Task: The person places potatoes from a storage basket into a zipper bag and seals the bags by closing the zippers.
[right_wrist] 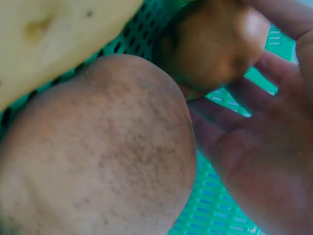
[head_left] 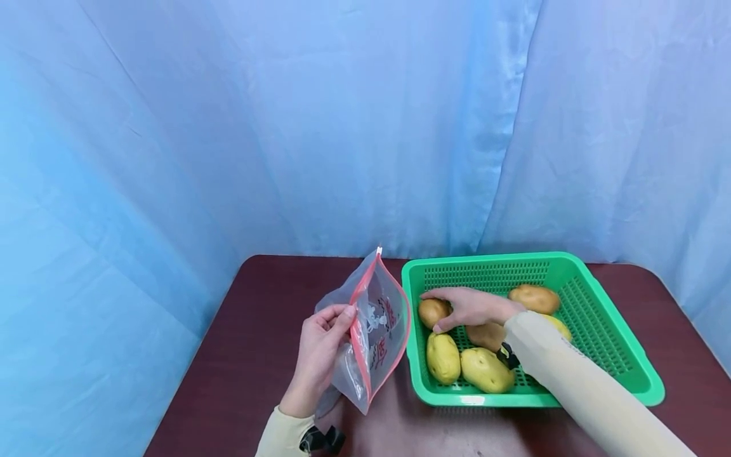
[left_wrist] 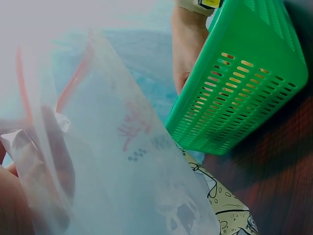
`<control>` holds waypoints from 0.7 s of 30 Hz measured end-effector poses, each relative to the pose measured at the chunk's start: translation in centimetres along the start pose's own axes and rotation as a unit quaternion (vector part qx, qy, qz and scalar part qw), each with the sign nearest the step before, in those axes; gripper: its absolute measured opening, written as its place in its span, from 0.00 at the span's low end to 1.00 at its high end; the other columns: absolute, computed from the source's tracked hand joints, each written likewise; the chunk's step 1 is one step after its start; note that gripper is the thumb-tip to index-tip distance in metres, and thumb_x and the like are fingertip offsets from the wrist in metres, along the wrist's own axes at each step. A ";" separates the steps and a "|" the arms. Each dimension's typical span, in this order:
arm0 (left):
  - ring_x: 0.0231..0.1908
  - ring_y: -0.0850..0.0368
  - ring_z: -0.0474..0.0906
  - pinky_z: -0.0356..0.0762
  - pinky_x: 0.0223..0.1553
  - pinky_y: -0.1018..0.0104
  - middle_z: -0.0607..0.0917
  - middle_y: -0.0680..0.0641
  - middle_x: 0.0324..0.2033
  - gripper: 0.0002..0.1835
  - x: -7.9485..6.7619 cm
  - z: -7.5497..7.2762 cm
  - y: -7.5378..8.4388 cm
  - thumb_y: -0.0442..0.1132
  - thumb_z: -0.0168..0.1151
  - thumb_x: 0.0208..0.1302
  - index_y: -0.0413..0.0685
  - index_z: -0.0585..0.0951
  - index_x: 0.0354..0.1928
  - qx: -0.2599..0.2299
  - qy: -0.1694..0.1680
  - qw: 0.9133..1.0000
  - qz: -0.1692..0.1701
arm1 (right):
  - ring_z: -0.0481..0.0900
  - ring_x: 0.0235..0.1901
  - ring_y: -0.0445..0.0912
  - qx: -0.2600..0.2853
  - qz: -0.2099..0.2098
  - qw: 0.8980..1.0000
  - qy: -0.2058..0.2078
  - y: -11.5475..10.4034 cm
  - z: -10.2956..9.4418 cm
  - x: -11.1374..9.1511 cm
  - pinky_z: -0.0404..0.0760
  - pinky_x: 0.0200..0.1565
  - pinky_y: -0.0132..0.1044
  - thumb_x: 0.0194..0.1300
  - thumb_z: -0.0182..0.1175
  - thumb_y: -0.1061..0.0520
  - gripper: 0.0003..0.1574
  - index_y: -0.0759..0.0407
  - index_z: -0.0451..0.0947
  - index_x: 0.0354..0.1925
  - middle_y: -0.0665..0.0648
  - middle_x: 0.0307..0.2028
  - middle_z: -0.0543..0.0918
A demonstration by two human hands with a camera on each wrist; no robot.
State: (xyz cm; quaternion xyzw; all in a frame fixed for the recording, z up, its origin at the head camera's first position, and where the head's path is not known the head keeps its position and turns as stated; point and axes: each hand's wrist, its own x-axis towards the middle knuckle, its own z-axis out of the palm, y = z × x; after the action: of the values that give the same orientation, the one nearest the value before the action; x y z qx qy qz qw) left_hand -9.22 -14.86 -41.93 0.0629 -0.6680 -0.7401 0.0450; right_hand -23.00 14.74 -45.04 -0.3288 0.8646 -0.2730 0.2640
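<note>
My left hand pinches the near rim of a clear zip bag between thumb and fingers. The bag's red-edged mouth gapes toward the basket, and red and white print shows on its side. Inside the green basket, at its left end, my right hand curls thumb and fingers round a brown potato. Beside that hand lie another brown potato and a yellow potato in the right wrist view. Two yellow potatoes sit along the near side, one at left.
A third brown potato lies at the back of the basket, with a yellow potato partly behind my right sleeve. Basket and bag are over a dark red-brown table. Pale blue curtains hang behind and at the left.
</note>
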 end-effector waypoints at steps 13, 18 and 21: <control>0.28 0.58 0.78 0.81 0.34 0.69 0.83 0.48 0.29 0.15 0.6 0.8 0.2 0.39 0.66 0.73 0.29 0.84 0.47 -0.024 -0.013 1.000 0.012 | 0.82 0.52 0.48 0.035 -0.021 0.989 0.141 -2.6 -3.1 -4.7 0.80 0.53 0.52 0.67 0.70 0.38 0.45 0.53 0.69 0.74 0.54 0.59 0.82; 0.27 0.59 0.78 0.81 0.33 0.69 0.82 0.49 0.29 0.14 0.8 0.9 0.2 0.38 0.65 0.73 0.28 0.83 0.45 -0.038 -0.008 0.999 0.008 | 0.80 0.57 0.49 0.061 -0.027 0.978 0.199 -4.4 -3.5 -6.9 0.81 0.53 0.50 0.68 0.69 0.41 0.41 0.46 0.69 0.74 0.53 0.63 0.79; 0.26 0.59 0.77 0.80 0.32 0.69 0.82 0.48 0.29 0.14 0.9 1.1 0.3 0.38 0.65 0.74 0.28 0.83 0.44 -0.045 -0.005 0.999 0.002 | 0.78 0.59 0.49 0.089 -0.041 0.968 0.229 -5.6 -3.3 -8.1 0.81 0.55 0.45 0.69 0.70 0.46 0.39 0.44 0.69 0.74 0.52 0.65 0.77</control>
State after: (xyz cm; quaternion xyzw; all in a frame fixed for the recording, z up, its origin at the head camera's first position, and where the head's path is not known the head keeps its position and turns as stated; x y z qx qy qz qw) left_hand -10.33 -13.95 -41.60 0.0558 -0.6342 -0.7698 0.0459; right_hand -17.52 17.93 -36.86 -0.2681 0.8601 -0.4274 0.0755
